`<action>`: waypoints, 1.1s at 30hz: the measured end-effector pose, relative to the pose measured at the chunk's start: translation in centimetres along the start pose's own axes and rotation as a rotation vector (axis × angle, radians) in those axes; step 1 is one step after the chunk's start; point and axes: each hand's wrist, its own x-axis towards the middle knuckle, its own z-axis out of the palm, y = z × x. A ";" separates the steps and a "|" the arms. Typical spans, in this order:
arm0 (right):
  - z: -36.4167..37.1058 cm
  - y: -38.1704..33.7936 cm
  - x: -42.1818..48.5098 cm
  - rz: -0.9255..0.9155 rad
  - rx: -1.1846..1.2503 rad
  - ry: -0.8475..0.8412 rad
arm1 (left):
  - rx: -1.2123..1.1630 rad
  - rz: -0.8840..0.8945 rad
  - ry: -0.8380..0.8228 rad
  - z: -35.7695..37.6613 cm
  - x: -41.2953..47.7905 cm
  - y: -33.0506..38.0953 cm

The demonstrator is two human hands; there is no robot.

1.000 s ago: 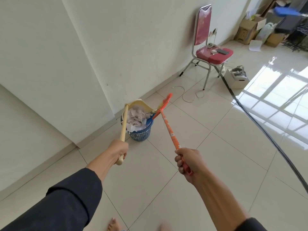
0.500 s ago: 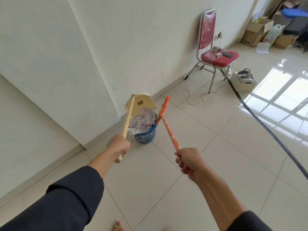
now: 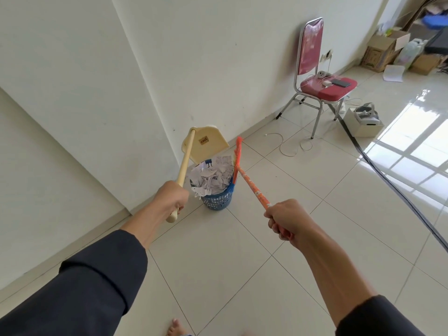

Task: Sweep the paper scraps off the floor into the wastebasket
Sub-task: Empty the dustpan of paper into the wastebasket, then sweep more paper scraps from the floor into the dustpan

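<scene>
A small blue wastebasket (image 3: 218,200) stands on the tiled floor near the wall, heaped with white paper scraps (image 3: 212,175). My left hand (image 3: 171,198) grips the cream handle of a dustpan (image 3: 206,144), which is lifted and tipped over the far side of the basket. My right hand (image 3: 285,219) grips the orange handle of a broom (image 3: 253,188). The broom's orange and blue head stands upright against the basket's right rim.
A red chair (image 3: 315,69) with a phone and a charger stands by the wall at the back right. A white box (image 3: 363,122), a thick black cable (image 3: 388,183) and a thin white cord (image 3: 291,144) lie on the floor. Cardboard boxes (image 3: 383,52) fill the far corner. My bare foot (image 3: 175,329) shows at the bottom.
The dustpan has risen from inside the basket and tipped up above the scraps. The broom head has stayed at the basket's right rim. The view has shifted slightly.
</scene>
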 end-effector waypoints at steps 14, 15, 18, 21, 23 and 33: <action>-1.3 -1.6 -3.9 -0.070 -0.167 0.005 | -0.152 -0.063 -0.055 -2.6 -1.7 -0.6; -1.5 -1.7 -4.3 -0.079 -0.176 0.013 | -0.160 -0.063 -0.051 -2.8 -2.0 -0.6; -1.9 -1.8 -5.6 -0.108 -0.207 0.038 | -0.214 -0.063 -0.054 -3.6 -2.4 -1.0; -2.3 -1.7 -6.9 -0.126 -0.233 0.056 | -0.247 -0.069 -0.065 -4.6 -2.8 -1.8; -2.3 -1.5 -7.8 -0.138 -0.258 0.067 | -0.257 -0.073 -0.065 -5.2 -3.3 -2.6; 5.6 0.8 -13.3 -0.208 -0.304 0.111 | -0.359 -0.126 -0.096 -9.0 -6.3 -11.7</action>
